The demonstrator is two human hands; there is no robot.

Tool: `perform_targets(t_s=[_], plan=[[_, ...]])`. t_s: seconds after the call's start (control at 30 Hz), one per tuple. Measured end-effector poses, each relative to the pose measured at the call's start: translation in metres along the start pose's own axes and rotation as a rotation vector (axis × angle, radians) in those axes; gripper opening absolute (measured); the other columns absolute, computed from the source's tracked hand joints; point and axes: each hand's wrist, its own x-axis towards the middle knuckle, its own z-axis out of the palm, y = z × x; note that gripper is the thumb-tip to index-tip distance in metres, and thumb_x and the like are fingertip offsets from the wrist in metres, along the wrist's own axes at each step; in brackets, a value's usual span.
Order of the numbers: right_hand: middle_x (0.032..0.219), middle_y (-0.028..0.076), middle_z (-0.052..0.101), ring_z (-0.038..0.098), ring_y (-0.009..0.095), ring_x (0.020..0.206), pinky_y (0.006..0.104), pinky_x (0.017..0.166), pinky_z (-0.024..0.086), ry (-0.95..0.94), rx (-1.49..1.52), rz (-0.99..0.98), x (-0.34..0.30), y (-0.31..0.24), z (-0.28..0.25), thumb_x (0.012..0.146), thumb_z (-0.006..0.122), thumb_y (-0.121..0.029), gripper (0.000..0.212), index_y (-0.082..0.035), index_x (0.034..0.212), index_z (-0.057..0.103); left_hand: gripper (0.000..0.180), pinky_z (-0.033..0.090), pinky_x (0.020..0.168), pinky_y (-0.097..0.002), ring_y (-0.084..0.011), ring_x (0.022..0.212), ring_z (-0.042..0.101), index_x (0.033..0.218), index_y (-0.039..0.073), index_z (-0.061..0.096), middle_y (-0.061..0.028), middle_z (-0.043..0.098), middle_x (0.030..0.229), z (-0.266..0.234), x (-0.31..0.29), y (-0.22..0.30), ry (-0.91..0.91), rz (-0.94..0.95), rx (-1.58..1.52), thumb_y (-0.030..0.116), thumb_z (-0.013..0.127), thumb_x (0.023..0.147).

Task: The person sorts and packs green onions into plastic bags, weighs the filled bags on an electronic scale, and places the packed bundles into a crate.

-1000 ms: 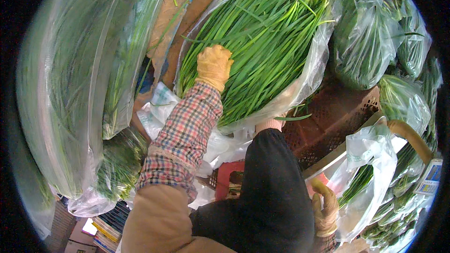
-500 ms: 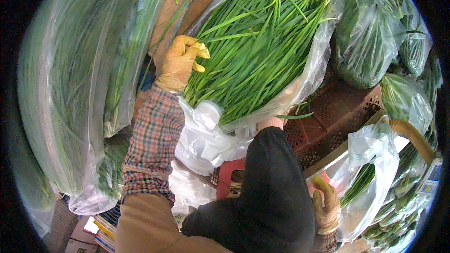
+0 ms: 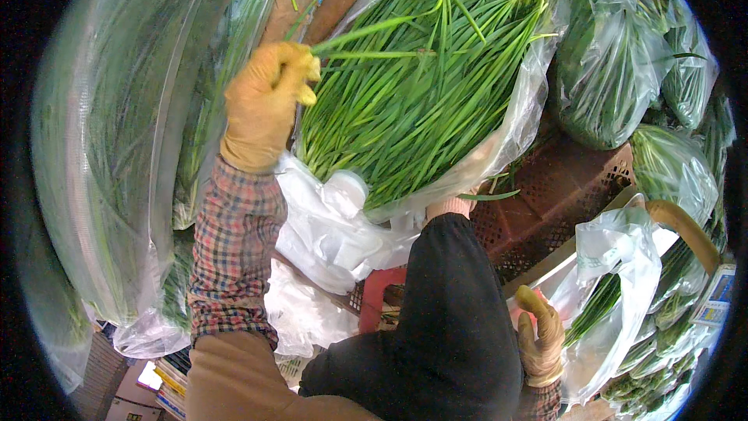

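Observation:
Long green garlic chives fill a large clear plastic bag with its top laid open. At its left edge my left hand, in a tan-yellow glove, is closed on a few chive leaves that stretch away over the pile. Down at the lower right is my right hand, gloved alike, its fingers bent but apart, with nothing visible in them. It is beside a white plastic bag that holds more chives.
Tall clear bags of greens line the left. A brown plastic crate lies right of the chives, and filled bags stand beyond it. White plastic bags lie near my black-trousered leg, above a red frame.
My left hand has drawn back to the left and a little nearer, pulling chive leaves along from the pile. My right hand has hardly moved.

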Motion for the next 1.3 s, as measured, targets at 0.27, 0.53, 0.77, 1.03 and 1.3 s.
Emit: perform_targets(t_s=[0.27,0.53,0.77,1.03,1.3], plan=[[0.104,0.012,0.065,0.063,0.027,0.093,0.0333,0.08,0.05,0.033,0.03,-0.009,0.0,0.0,0.001,0.083,0.06,-0.003,0.035,-0.006,0.118,0.06,0.013,0.048,0.057,-0.0215,-0.0153,0.073,0.066,0.098,0.0,0.059,-0.0157,0.068,0.093,-0.005,0.067,0.04,0.292,0.13,-0.131,0.011,0.055,0.092],[0.105,0.013,0.065,0.063,0.028,0.094,0.0332,0.081,0.05,0.014,0.028,-0.013,0.003,-0.001,-0.001,0.082,0.061,-0.001,0.036,-0.006,0.118,0.06,0.015,0.05,0.061,-0.0211,-0.0205,0.088,0.066,0.1,0.003,0.062,-0.0128,0.065,0.102,0.003,0.09,0.077,0.087,0.5,-0.606,0.014,0.054,0.093],[0.107,0.013,0.065,0.063,0.025,0.098,0.0332,0.087,0.048,-0.008,0.308,0.024,0.025,-0.013,-0.007,0.082,0.058,0.003,0.037,-0.004,0.118,0.059,0.018,0.054,0.072,-0.0335,-0.0301,0.09,0.066,0.101,0.002,0.058,-0.0205,0.065,0.099,0.024,0.068,0.119,-0.448,0.272,-0.875,0.017,0.055,0.092],[0.141,0.02,0.034,0.033,0.029,0.132,0.0367,0.102,0.036,0.192,0.71,-0.1,0.211,-0.058,0.035,0.067,0.082,-0.019,0.11,-0.005,0.147,0.008,0.013,0.051,0.077,-0.0368,-0.0233,0.083,0.063,0.094,0.001,0.048,-0.0178,0.063,0.088,0.086,-0.052,0.113,-1.0,-0.104,-1.226,0.014,0.05,0.096],[0.079,0.006,0.069,0.06,0.009,0.066,0.0199,0.048,0.036,0.111,1.028,0.193,0.269,-0.022,0.054,0.094,0.05,-0.036,0.035,-0.006,0.105,0.063,0.021,0.05,0.075,-0.036,-0.0237,0.078,0.061,0.094,0.001,0.05,-0.0134,0.062,0.087,0.065,-0.022,0.105,-0.797,-0.062,-1.553,0.021,0.058,0.092]])
